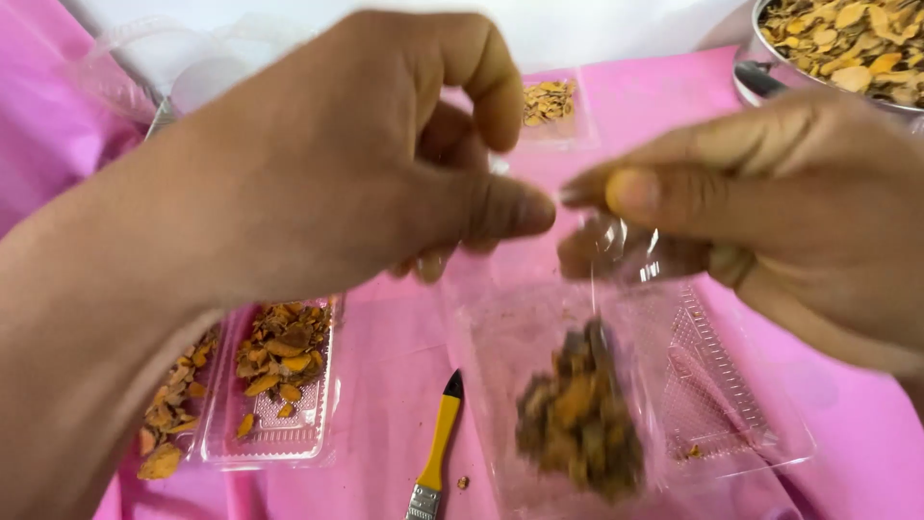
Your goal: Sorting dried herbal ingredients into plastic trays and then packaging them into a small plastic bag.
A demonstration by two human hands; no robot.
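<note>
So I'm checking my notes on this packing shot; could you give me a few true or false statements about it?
1. Both hands, left hand and right hand, hold up a clear plastic bag of brown-orange dried pieces. True.
2. A yellow-handled brush lies on the pink table cover. True.
3. The clear plastic tray at left is empty. False: it holds dried pieces.
4. The metal bowl at top right holds water. False: it holds dried yellowish slices.

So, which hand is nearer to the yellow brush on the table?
Left. The left hand is above and slightly left of the brush; the right hand is farther right.
</note>
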